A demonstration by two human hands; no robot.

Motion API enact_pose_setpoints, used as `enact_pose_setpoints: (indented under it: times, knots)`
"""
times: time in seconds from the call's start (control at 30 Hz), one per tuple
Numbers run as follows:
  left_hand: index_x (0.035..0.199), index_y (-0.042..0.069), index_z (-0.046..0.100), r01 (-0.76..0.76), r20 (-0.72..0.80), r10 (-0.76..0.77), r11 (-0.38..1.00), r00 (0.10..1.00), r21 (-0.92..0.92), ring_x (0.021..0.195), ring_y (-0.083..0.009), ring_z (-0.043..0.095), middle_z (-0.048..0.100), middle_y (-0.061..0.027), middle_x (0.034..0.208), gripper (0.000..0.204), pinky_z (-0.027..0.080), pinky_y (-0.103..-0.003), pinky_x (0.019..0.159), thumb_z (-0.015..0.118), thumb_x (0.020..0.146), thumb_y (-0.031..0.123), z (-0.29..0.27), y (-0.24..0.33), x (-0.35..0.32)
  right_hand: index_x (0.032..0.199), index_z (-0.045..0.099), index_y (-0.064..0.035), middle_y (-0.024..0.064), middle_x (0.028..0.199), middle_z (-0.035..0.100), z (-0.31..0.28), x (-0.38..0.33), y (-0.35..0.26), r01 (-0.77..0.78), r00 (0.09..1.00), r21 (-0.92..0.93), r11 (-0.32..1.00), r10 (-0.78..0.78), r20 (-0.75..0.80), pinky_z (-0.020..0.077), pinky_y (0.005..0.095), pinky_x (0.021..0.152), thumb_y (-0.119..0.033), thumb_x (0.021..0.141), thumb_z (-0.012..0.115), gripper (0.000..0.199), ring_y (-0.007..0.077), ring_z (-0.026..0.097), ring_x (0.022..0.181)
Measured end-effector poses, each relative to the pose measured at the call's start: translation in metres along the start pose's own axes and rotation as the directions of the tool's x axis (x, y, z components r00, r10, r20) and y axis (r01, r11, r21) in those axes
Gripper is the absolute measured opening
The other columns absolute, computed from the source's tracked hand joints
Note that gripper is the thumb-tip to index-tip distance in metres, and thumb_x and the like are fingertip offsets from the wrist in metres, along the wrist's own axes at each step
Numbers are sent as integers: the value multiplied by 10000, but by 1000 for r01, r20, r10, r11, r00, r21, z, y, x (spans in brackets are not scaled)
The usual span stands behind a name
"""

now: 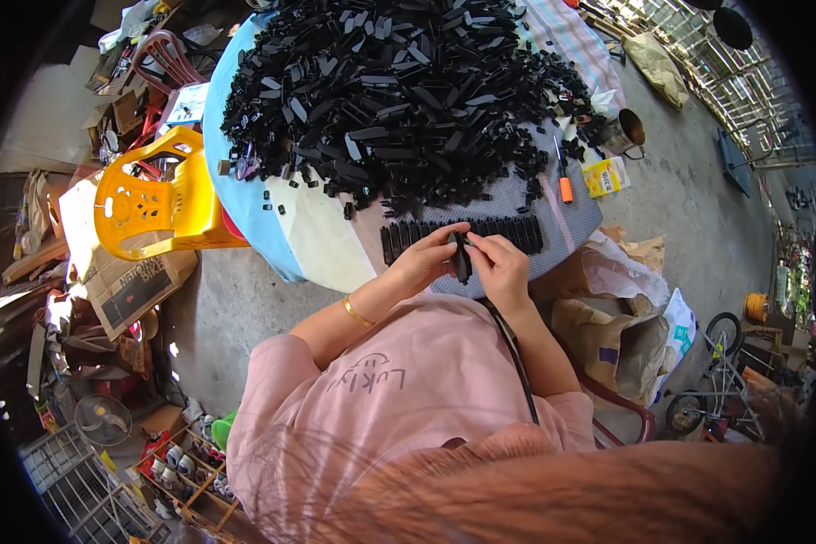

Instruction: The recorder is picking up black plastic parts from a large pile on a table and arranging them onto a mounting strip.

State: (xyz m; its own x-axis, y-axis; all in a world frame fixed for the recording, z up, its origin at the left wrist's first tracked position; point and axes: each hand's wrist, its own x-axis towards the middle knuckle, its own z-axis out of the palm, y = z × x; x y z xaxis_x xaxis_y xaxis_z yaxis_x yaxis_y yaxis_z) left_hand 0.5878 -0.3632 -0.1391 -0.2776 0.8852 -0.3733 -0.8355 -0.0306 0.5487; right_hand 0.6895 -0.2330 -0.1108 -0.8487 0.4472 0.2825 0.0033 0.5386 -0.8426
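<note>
My left hand [429, 255], with a gold bangle on the wrist, is closed around a slim black plastic piece [461, 263] close to my chest. The thumb and fingers of my right hand [502, 265] pinch at the upper end of that same piece; any smaller part between them is too small to make out. Just beyond my hands, a row of similar black pieces [515, 232] stands side by side along the near table edge, partly hidden by my fingers. Behind it rises a large heap of loose black plastic parts [381, 113].
Cloths cover the round table [322, 231]. On its right lie an orange-handled screwdriver [565, 186], a yellow packet [606, 177] and a metal mug [624, 134]. A yellow plastic chair [168, 199] stands left; paper sacks [607, 340] sit by my right side.
</note>
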Motion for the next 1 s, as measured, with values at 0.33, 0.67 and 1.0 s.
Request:
enact_pose_setpoints:
  times: [0.33, 0.67, 1.0]
  knots:
    - [1254, 43, 457, -75, -31, 90, 946, 995, 314, 780, -35, 446, 525, 46, 944, 383, 391, -186, 702, 527, 901, 171, -3, -2, 2, 876, 644, 0, 95, 758, 617, -2, 8, -3, 214, 972, -185, 959, -228, -56, 485, 294, 545, -8, 709, 669, 169, 235, 601, 632]
    - [1243, 46, 477, -31, -43, 44, 968, 998, 247, 758, -17, 429, 535, 63, 933, 372, 381, -170, 687, 538, 900, 175, -12, -9, 1, 984, 602, 16, 93, 884, 571, -8, 4, -3, 263, 952, -205, 943, -220, 214, 476, 329, 638, -80, 754, 621, 250, 244, 574, 776]
    - [1250, 40, 462, 14, -67, -4, 988, 998, 153, 911, -91, 544, 564, -21, 1063, 351, 473, -260, 791, 488, 920, 155, 2, -20, 22, 1005, 615, 3, 104, 886, 575, -13, -7, 15, 36, 994, -114, 993, -24, 109, 455, 345, 676, -118, 709, 674, 325, 261, 564, 787]
